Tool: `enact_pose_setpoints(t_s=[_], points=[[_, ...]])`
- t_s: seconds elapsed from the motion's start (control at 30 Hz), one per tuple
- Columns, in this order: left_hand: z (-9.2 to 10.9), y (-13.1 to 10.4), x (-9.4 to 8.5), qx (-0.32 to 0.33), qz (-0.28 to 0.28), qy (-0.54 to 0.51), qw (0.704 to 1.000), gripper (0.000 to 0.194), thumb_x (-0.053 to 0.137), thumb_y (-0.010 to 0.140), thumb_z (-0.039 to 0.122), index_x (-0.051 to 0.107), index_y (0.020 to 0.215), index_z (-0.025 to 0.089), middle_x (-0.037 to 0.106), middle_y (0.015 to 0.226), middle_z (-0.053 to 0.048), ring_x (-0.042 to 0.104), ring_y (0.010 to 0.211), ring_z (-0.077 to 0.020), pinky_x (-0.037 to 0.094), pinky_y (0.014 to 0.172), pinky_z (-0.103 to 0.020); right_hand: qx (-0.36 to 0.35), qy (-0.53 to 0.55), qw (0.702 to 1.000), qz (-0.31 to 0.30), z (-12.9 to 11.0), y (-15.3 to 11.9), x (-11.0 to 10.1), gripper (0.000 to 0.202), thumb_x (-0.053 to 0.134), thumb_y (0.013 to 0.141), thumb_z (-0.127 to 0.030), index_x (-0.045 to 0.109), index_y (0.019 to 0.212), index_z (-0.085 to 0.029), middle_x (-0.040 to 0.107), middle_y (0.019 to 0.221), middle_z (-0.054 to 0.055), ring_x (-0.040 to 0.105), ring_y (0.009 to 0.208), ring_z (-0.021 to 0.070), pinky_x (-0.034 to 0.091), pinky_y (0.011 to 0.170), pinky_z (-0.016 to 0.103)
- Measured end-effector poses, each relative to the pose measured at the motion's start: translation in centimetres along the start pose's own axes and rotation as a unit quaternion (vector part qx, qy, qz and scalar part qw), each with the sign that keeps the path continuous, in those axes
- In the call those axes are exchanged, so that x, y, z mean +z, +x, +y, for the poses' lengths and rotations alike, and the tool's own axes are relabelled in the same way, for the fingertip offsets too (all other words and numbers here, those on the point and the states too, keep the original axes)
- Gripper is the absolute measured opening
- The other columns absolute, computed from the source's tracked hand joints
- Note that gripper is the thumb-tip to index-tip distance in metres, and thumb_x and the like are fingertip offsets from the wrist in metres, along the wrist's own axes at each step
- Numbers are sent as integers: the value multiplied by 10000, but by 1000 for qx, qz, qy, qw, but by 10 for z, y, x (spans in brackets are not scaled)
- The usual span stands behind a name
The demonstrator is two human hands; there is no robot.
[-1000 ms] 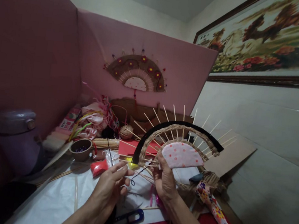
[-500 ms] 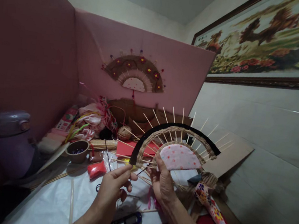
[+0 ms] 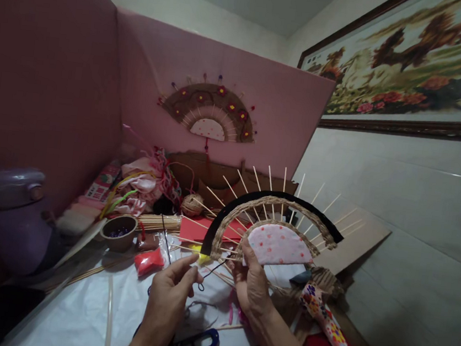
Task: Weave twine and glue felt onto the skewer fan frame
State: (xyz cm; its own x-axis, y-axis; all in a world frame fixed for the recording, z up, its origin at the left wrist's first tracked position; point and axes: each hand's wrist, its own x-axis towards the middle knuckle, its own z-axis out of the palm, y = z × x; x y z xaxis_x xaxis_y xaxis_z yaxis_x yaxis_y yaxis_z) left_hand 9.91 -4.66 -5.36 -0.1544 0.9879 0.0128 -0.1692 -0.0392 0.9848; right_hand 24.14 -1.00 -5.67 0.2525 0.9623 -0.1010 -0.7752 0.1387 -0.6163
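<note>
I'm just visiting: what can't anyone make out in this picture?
All in the head view:
Thin black cord's path: partly covered by the left hand.
Right hand's grip behind the half-round fan of pale sticks and tan rope: the fan hides it.
Dark pieces in the round brown cup: too small to identify.
Framed, colourful painting: cut off by the right edge.

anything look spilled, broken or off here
Nothing looks spilled or damaged: the brown bowl stands upright, and the fan in the right hand looks whole. One slight oddity: the black cord curls into a small loop beside the left hand.
</note>
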Motion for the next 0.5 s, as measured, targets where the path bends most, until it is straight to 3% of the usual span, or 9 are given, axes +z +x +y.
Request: enact_pose_setpoints(t_s=[0.13,0.5], points=[[-1,0,0,-2,-18,-11,1000,506,691,618,400,640,1015,90,637,571,-21,459,446,-93,308,351,-186,-2,-2,1000,8,0,1,0,261,805,551,-210,635,747,-186,575,664,-75,497,525,54,457,454,179],[-9,-6,-6,-54,-56,-42,996,362,709,598,422,629,810,139,624,520,-4,434,375,-70,298,365,-180,-4,-4,1000,5,4,0,-1,266,807,532,-205,633,733,-189,586,672,-59,503,555,68,454,464,180]])
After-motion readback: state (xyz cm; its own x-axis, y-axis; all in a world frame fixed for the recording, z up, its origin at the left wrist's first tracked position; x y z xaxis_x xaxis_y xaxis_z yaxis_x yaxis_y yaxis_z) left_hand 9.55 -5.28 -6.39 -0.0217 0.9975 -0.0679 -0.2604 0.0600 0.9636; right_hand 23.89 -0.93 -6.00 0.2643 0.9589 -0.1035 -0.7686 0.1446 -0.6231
